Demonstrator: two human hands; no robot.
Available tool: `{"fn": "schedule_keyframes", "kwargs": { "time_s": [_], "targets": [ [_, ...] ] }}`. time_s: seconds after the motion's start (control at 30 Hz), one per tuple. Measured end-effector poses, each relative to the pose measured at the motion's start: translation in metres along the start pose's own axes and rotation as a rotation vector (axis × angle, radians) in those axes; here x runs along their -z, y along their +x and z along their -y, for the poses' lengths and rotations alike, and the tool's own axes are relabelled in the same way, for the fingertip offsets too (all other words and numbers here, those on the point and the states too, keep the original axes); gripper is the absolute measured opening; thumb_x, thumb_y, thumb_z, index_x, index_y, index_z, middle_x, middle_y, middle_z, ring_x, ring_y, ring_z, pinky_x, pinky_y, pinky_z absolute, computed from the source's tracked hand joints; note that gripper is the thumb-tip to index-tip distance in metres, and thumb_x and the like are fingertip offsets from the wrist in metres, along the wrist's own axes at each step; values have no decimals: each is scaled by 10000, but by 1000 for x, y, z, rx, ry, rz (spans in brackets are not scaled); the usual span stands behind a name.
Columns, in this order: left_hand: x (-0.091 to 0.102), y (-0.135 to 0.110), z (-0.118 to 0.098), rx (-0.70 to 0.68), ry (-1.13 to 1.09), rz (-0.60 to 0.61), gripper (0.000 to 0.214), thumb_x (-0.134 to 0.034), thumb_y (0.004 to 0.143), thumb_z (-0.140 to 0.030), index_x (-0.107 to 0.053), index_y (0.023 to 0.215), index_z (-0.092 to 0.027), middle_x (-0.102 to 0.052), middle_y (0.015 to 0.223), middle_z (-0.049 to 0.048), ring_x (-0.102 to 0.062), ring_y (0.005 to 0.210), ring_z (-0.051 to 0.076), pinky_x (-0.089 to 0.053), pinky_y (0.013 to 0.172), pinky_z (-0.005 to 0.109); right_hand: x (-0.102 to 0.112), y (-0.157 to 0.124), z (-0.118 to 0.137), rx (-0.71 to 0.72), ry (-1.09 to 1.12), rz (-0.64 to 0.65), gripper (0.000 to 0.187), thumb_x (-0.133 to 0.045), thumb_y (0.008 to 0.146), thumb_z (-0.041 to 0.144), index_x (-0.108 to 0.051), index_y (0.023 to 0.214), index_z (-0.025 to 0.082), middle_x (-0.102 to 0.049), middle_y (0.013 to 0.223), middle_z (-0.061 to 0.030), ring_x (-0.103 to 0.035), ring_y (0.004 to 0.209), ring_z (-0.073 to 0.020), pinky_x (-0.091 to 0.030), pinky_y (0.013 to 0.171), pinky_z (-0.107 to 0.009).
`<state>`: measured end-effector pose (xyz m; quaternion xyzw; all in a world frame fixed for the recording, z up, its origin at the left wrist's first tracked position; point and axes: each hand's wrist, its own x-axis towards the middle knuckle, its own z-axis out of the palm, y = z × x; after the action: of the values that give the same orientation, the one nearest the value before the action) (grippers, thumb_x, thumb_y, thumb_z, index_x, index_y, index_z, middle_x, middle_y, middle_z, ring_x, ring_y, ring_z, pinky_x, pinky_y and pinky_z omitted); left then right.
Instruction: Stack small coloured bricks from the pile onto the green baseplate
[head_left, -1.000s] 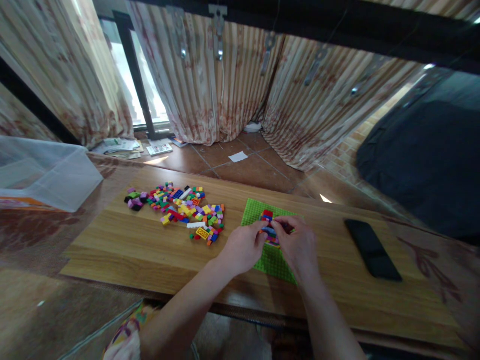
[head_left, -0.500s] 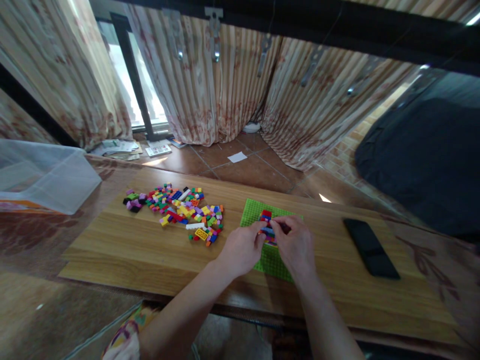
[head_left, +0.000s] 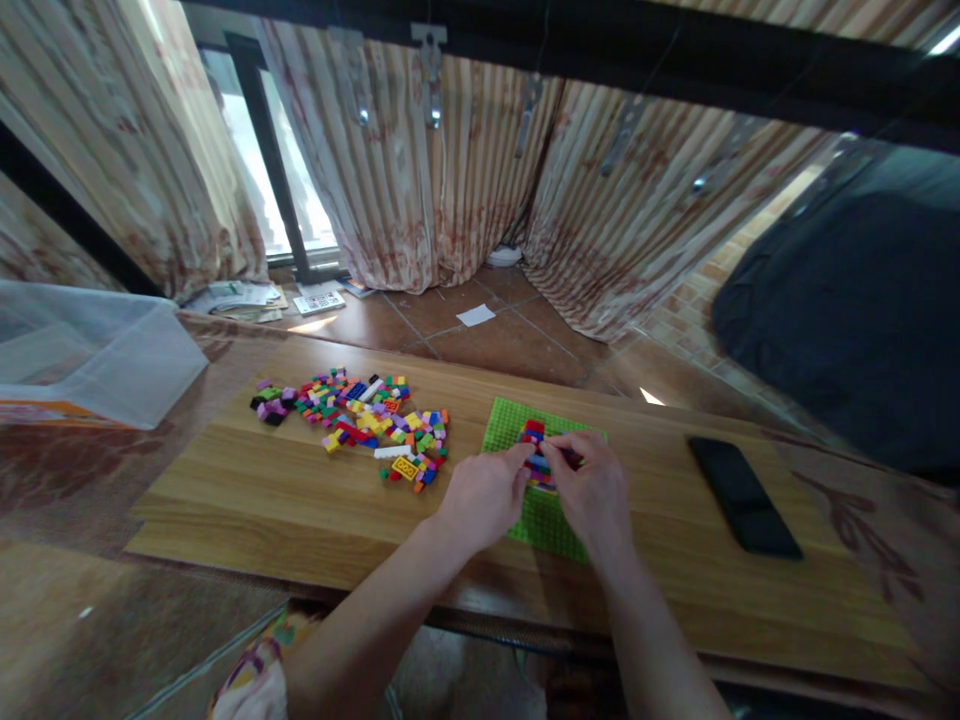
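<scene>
A small build of toy bricks (head_left: 538,464), red at its far end with blue and purple rows nearer, stands on a green studded baseplate (head_left: 547,530). My left hand (head_left: 484,495) is closed at the left side of the build, thumb and forefinger against it. From the right, my right hand (head_left: 592,487) pinches at the upper part of the build, its fingertips close to those of my left. Both hands partly cover the build, and any single small brick between the fingertips is too small to make out.
Loose, many-coloured toy bricks (head_left: 390,425) lie spread on the wooden board (head_left: 285,500) to the left. A black phone (head_left: 742,497) rests on the right. Beyond the board's left end stands a clear plastic bin (head_left: 150,360). Curtains (head_left: 465,180) hang behind.
The fingers of both hands have shifted slightly at the top of the build, and the left forefinger reaches a little further over it. The view has moved slightly.
</scene>
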<state>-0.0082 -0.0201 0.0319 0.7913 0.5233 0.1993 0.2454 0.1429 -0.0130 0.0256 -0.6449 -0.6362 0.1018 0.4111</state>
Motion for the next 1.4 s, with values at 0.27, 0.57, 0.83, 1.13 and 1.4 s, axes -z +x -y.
{"fn": "schedule_keyframes", "kwargs": {
  "time_s": [0.27, 0.57, 0.83, 1.13, 1.4],
  "targets": [
    [12, 11, 7, 284, -969, -221, 276, -561, 866, -313, -693, 1040, -143, -626, 662, 6, -506, 527, 98, -412, 535, 219, 2, 0, -6, -153, 206, -308, 270, -592, 843, 405, -704, 790, 166, -680, 760, -57, -614, 688, -183, -491, 654, -316],
    [28, 8, 3, 483, -1748, -62, 398, -480, 924, -464, -669, 953, -115, -697, 1037, 134, -653, 967, 167, -518, 885, 274, -6, -23, 39, 251, 205, -18, 172, -541, 916, 282, -703, 962, 246, -691, 979, -59, -644, 931, -194, -530, 838, -367],
    [27, 6, -1, 395, -1704, -13, 421, -449, 936, -475, -661, 1007, -118, -686, 1091, 127, -631, 1050, 183, -490, 929, 288, -18, -26, 34, 264, 100, 39, 173, -589, 892, 260, -708, 1015, 234, -652, 1035, -76, -612, 987, -206, -528, 861, -377],
    [22, 3, -3, 310, -1617, 23, 431, -537, 883, -510, -665, 1044, -130, -685, 1124, 132, -632, 1056, 194, -470, 969, 327, -14, -21, 31, 247, 79, 42, 188, -539, 919, 294, -718, 924, 240, -680, 954, -65, -629, 908, -199, -521, 832, -367],
    [13, 6, 8, 216, -839, -166, 321, -606, 842, -342, -654, 1088, -142, -693, 1046, 101, -638, 970, 214, -499, 900, 370, 10, -4, -1, -167, 296, -137, 257, -612, 842, 421, -721, 841, 188, -724, 795, -45, -650, 721, -193, -520, 684, -327]
  ]
}}
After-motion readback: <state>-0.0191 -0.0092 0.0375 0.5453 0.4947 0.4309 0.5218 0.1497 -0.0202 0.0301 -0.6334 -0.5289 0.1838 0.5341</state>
